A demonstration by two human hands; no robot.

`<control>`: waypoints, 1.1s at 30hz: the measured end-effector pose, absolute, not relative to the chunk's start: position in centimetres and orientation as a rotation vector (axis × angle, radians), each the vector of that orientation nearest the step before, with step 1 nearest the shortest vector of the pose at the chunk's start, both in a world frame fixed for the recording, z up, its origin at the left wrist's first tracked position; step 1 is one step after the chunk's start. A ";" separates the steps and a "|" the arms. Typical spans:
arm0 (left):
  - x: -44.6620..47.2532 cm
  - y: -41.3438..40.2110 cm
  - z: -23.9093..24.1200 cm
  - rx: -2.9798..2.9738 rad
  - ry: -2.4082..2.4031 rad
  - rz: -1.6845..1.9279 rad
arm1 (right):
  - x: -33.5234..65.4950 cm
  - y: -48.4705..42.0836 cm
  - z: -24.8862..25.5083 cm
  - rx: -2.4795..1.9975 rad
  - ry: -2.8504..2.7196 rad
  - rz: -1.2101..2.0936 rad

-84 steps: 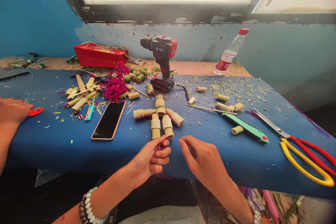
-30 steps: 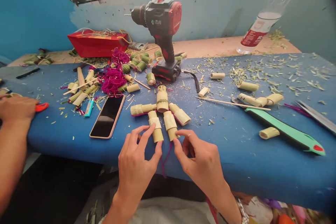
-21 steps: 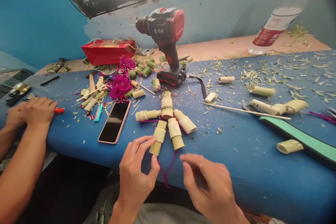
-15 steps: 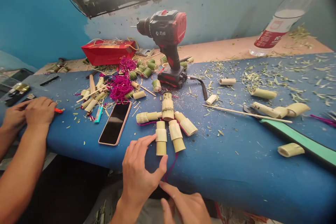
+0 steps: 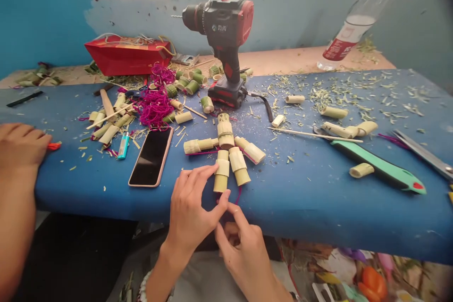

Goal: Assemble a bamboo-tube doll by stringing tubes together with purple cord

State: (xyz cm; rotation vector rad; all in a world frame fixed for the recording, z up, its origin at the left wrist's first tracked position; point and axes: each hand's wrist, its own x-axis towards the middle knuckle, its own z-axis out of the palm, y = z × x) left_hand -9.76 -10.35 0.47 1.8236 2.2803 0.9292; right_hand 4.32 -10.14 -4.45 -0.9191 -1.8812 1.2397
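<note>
Left hand (image 5: 194, 210) curved wide, I touch its fingertips to one leg (image 5: 221, 180) of a bamboo figure (image 5: 225, 134) lying near the front of a blue-covered table (image 5: 300, 210). My right hand (image 5: 241, 245) is narrowed just below; I can't tell whether it pinches the purple cord (image 5: 239, 194). Body, arms and legs lie in place, so assembly looks mostly done; no finished knot shows at the cord's end. Beyond: a phone (image 5: 150, 156) left, a drill (image 5: 228, 23) behind, a green-handled tool (image 5: 378, 165) right, another person's hand (image 5: 21, 146) far left.
</note>
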 end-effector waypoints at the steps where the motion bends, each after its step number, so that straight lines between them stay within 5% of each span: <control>1: -9.9 -10.4 0.4 1.839 2.269 0.917 | 4.0 -10.3 -4.3 -0.939 -1.857 1.289; 11: -11.0 -10.2 -0.3 1.937 2.210 0.968 | 3.4 -10.4 -4.4 -1.149 -1.739 1.521; 19: -11.3 -10.3 -0.7 1.934 2.171 1.003 | 2.9 -10.5 -3.3 -1.086 -1.379 2.130; 26: -11.7 -10.3 -0.9 1.932 2.146 1.021 | 2.7 -10.4 -3.3 -0.969 -1.368 2.335; 33: -12.0 -10.2 -0.7 1.935 2.118 1.028 | 5.6 -10.8 -1.2 -1.049 -2.005 1.844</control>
